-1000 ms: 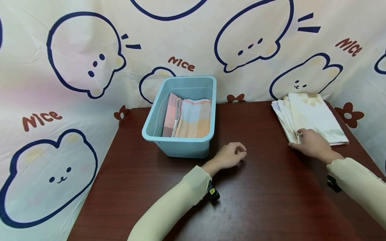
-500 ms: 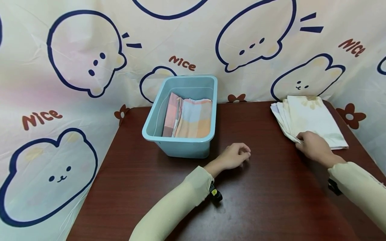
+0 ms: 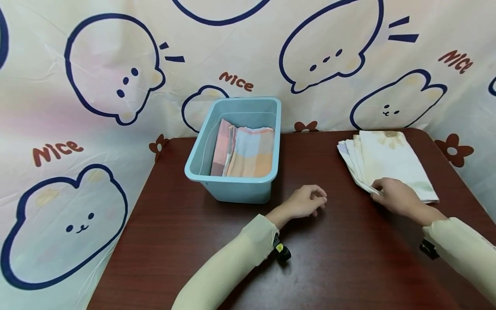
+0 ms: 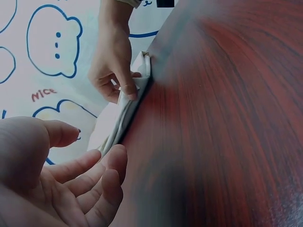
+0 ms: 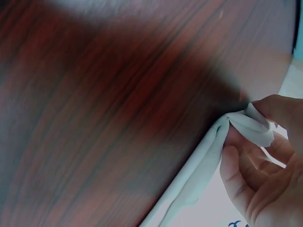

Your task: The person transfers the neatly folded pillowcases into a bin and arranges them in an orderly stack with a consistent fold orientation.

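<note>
Right at the near corner of the stack of folded cloths (image 3: 389, 161), the right hand (image 3: 395, 198) pinches the cloth edge between thumb and fingers — the right wrist view shows the fabric bunched in that grip. The stack lies at the far right of the surface (image 3: 348, 258), its right side close to the surface edge. The left hand (image 3: 304, 202) rests on the wood between stack and bin, fingers loosely curled, holding nothing. Bare dark wood lies between the two hands and across the whole near side.

The blue bin (image 3: 236, 189) stands at the far edge, left of centre, well apart from the stack, with folded checked cloths (image 3: 246, 151) upright inside. A printed backdrop (image 3: 97, 86) with cartoon faces hangs behind and down the left side — touching the surface's far edge.
</note>
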A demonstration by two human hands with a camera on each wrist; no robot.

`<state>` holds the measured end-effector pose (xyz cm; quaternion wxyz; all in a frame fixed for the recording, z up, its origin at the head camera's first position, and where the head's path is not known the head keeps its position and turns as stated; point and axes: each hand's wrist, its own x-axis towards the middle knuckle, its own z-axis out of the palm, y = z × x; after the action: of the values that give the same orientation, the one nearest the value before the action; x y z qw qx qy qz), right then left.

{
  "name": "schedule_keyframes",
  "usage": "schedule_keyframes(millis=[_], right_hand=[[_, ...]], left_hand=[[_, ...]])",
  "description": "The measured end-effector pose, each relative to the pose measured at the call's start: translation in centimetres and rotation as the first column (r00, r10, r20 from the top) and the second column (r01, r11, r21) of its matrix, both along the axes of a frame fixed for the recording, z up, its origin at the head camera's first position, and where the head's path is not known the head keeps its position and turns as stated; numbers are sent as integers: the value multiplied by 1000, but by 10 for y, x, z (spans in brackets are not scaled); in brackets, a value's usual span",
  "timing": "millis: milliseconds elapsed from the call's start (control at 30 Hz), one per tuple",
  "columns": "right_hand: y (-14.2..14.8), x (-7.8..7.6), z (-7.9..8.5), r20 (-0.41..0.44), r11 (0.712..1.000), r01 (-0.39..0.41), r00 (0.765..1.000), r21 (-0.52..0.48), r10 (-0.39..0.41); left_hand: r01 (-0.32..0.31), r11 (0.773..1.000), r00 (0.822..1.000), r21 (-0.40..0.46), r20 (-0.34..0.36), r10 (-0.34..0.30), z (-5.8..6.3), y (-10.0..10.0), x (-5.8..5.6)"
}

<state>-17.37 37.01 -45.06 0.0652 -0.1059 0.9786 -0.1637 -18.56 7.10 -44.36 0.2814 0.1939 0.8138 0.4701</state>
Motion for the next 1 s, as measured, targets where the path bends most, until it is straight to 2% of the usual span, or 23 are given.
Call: schedule_keyframes(millis=[300,467,833,1000], right_hand=[[-20,10,1,75,992,-45,996,-122,54],[-30,15,2,101,988,-72,991,-140,87],[-50,29,-1,107,973,-125,983,-193,147],[-58,33,-2,108,959,-180,972,-218,208]], left_hand=[[-10,1000,1000,5,13,10,-1,1,-1],[-16,1000,1000,-3,25,16,-2,0,0],[-26,999,999,-23,38,27,-2,-1,2],[-32,999,999,-24,36,33,-2,-2,1]])
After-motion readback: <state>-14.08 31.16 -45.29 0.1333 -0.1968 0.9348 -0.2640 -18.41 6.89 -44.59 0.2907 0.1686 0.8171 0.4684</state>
